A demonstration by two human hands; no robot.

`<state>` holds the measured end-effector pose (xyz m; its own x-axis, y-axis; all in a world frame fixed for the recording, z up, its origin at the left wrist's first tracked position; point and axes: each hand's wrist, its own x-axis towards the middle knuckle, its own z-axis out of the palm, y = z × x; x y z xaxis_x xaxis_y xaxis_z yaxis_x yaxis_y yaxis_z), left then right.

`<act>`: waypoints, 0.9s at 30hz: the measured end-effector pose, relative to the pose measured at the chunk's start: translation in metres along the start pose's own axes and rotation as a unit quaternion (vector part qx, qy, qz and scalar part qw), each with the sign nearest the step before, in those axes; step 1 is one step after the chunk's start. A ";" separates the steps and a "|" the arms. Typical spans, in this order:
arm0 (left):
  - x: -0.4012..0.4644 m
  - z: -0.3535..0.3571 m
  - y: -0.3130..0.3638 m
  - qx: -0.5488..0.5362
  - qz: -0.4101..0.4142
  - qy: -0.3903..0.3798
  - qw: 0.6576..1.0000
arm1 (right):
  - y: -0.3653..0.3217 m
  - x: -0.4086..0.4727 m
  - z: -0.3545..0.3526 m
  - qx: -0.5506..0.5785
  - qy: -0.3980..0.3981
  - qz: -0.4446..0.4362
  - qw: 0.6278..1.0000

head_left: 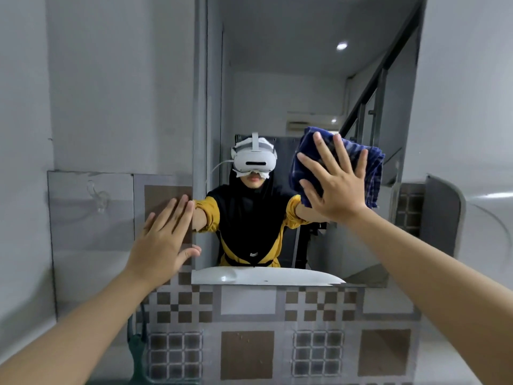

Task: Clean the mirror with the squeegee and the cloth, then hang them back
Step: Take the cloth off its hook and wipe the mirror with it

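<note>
The tall mirror (291, 79) hangs on the wall ahead and reflects a person in a black and yellow top with a white headset. My right hand (334, 180) lies flat, fingers spread, and presses a dark blue checked cloth (372, 168) against the glass at the mirror's right side. My left hand (163, 241) rests flat with fingers apart on the tiled wall beside the mirror's left edge and holds nothing. A green handle (136, 345), perhaps the squeegee, hangs low on the left, mostly hidden.
Patterned brown and grey tiles (249, 354) cover the wall below the mirror. A clear hook (98, 195) is stuck on the grey panel at the left. The reflection shows a white basin rim (266, 275) and a stair rail.
</note>
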<state>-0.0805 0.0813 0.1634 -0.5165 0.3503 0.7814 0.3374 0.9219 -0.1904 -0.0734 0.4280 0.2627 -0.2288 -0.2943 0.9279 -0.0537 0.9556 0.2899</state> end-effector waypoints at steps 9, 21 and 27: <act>0.001 0.002 0.002 -0.003 -0.010 -0.006 1.000 | 0.039 -0.049 -0.002 0.042 -0.015 0.222 0.974; 0.000 0.002 0.002 -0.017 -0.008 0.002 1.000 | -0.080 -0.046 0.019 0.115 0.010 0.327 0.938; -0.006 0.005 0.001 -0.022 -0.017 -0.001 1.000 | -0.139 -0.017 0.024 0.102 0.019 0.268 0.958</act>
<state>-0.0808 0.0809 0.1556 -0.5297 0.3195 0.7857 0.3537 0.9251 -0.1377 -0.0854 0.3009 0.2010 -0.2422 0.2430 0.9393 -0.1281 0.9516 -0.2793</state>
